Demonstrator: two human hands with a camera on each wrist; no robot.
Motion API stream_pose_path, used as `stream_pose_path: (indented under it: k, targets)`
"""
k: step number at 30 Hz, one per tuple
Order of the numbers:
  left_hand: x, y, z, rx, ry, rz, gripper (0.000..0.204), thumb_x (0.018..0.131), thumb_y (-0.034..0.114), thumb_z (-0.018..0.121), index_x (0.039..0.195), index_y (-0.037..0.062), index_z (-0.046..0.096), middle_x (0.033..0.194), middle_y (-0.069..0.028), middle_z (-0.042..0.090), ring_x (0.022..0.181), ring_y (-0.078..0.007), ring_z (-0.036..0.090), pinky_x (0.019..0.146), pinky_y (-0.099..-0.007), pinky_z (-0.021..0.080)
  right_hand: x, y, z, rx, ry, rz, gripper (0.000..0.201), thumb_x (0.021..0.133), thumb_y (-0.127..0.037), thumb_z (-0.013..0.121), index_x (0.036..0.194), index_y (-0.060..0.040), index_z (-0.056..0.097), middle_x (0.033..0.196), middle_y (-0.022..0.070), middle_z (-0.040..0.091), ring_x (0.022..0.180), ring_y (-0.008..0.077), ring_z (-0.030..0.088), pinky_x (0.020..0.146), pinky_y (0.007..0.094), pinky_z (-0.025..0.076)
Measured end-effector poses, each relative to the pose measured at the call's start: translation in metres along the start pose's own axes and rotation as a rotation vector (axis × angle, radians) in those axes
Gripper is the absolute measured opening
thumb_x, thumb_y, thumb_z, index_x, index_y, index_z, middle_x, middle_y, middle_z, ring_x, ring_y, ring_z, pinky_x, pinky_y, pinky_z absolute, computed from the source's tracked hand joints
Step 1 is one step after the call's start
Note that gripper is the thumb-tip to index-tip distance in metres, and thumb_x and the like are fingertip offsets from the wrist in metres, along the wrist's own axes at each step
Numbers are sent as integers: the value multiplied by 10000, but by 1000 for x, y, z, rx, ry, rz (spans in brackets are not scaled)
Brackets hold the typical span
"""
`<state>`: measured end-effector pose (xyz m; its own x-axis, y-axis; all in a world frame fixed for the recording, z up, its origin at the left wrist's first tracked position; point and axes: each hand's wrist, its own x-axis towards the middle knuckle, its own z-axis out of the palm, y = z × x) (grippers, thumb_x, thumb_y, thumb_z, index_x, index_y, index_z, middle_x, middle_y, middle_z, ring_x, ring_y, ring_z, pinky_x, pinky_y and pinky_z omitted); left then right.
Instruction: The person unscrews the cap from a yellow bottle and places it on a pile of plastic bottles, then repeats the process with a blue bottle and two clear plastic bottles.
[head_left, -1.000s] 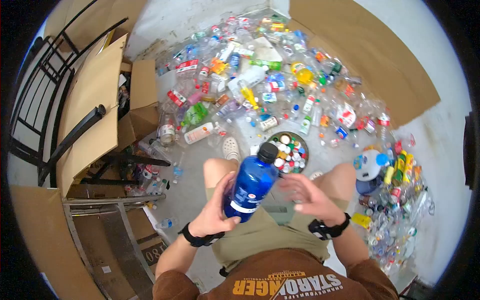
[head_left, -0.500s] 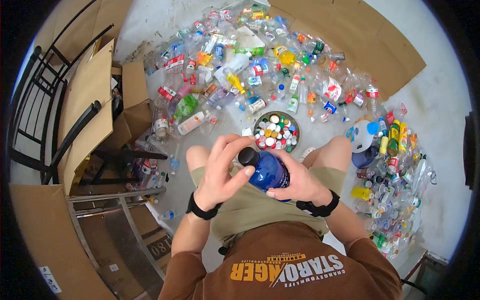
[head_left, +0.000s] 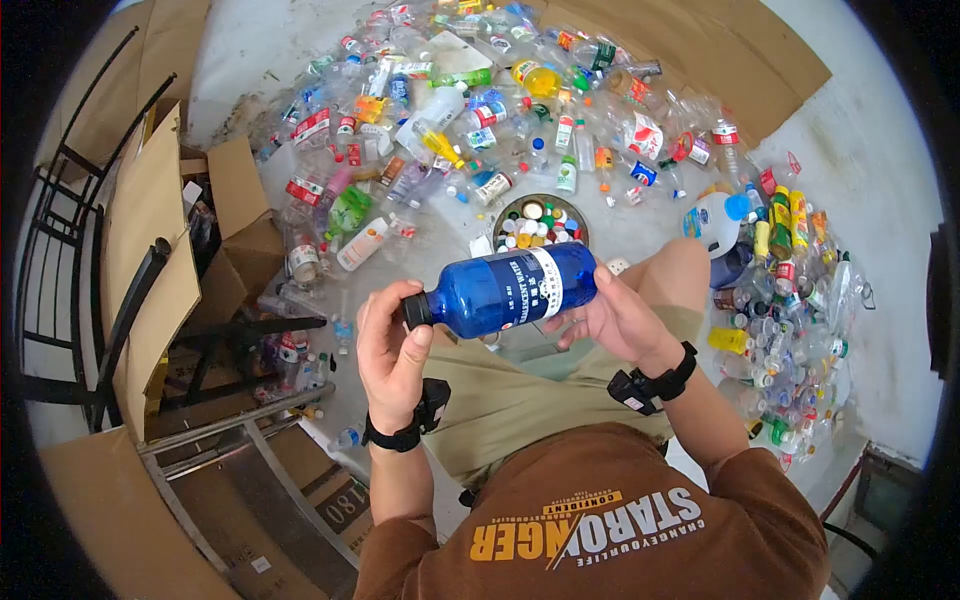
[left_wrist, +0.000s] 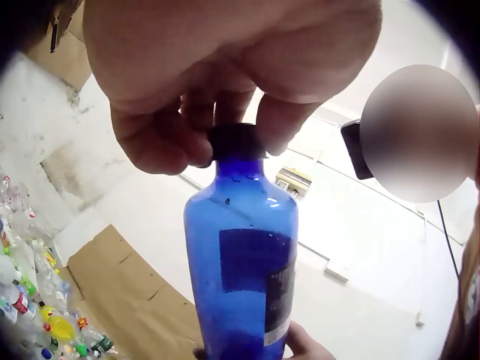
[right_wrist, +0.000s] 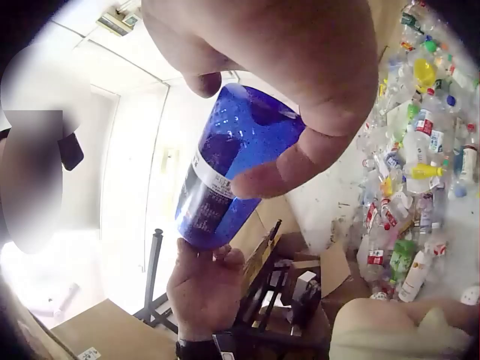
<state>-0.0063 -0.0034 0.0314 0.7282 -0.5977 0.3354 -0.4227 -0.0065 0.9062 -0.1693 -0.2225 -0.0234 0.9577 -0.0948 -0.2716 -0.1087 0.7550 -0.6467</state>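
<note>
A clear blue plastic bottle (head_left: 515,290) with a white-banded label lies sideways in the air above the person's lap, its neck to the left. At that end, the left hand (head_left: 390,350) pinches the black cap (head_left: 417,311) between thumb and fingers. In the left wrist view those fingers surround the cap (left_wrist: 238,141), which sits on the bottle neck. The right hand (head_left: 620,318) holds the bottle by its base end. Its thumb and fingers curl round the bottle (right_wrist: 236,169) in the right wrist view.
A round tray (head_left: 583,212) of loose caps stands on the floor beyond the bottle. Many plastic bottles (head_left: 440,145) are heaped at the back, with another pile (head_left: 790,350) at the right. Cardboard boxes (head_left: 240,190) and a black metal frame (head_left: 130,320) stand at the left.
The bottle has passed from the left hand to the right and turned from upright to sideways. The left hand has moved onto the cap and pinches it.
</note>
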Motion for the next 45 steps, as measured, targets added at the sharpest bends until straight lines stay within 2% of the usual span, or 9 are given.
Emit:
stream_pose_path:
  k: [6,18,21,22,25,27,33,38,45]
  targets:
    - [-5,-9,-9,-15,-22,-6,458,855,335,653,1136,-16,565,920,-58,504,841,-158,442,754,-263,357,5,1,2,-15,-45,0,609,927,-511,488,1365,-110,353,973,32,597,674,100,555,500,220,426]
    - [-6,-14,-3,-82,63,-41,414,865,326,643,1075,-26,592,929,-57,522,803,-134,474,713,-244,383,5,3,12,-78,81,-106,666,819,-408,664,1305,-62,369,943,28,552,617,74,494,468,194,351]
    - [-6,-23,-5,-89,97,-113,415,886,338,620,1065,-35,586,898,-44,521,796,-130,488,724,-247,396,1,-1,11,-417,73,-245,695,777,-341,725,1295,-55,360,1028,50,533,776,100,546,624,225,453]
    - [-10,-34,-9,-124,84,-157,425,924,360,593,1107,-22,558,986,-46,586,850,-106,532,763,-235,424,5,-4,16,-545,62,-407,725,742,-284,764,1290,-54,348,1134,77,492,1002,145,528,861,284,447]
    - [-12,-40,-10,-270,67,-249,412,930,371,583,1091,-8,565,948,-26,592,788,-76,510,686,-209,399,2,-10,23,-497,43,-354,736,737,-255,770,1298,-59,336,1204,97,456,1149,180,457,989,318,371]
    - [-9,-38,-7,-304,108,-298,400,930,377,581,1080,7,572,906,-2,594,704,-49,476,590,-187,351,5,-5,19,-515,24,-337,755,740,-258,790,1300,-54,326,1198,94,449,1132,172,462,969,308,386]
    - [17,-20,-10,-294,129,-491,273,907,308,598,935,38,623,763,37,535,645,-34,439,550,-195,338,-2,4,15,-522,-178,119,833,765,-339,789,1334,-17,274,1210,76,461,1117,144,463,958,301,397]
    - [36,-23,-9,-247,90,-499,296,912,378,592,874,86,622,715,85,491,579,1,370,510,-174,266,-8,11,32,-418,-234,174,910,760,-565,707,1312,8,266,1101,119,545,881,159,609,706,297,520]
    - [43,-19,-5,-240,74,-481,309,916,387,585,859,85,620,682,91,476,574,-1,368,505,-183,254,-12,7,37,-430,-257,186,891,771,-559,700,1299,11,263,1091,126,543,881,160,602,721,296,514]
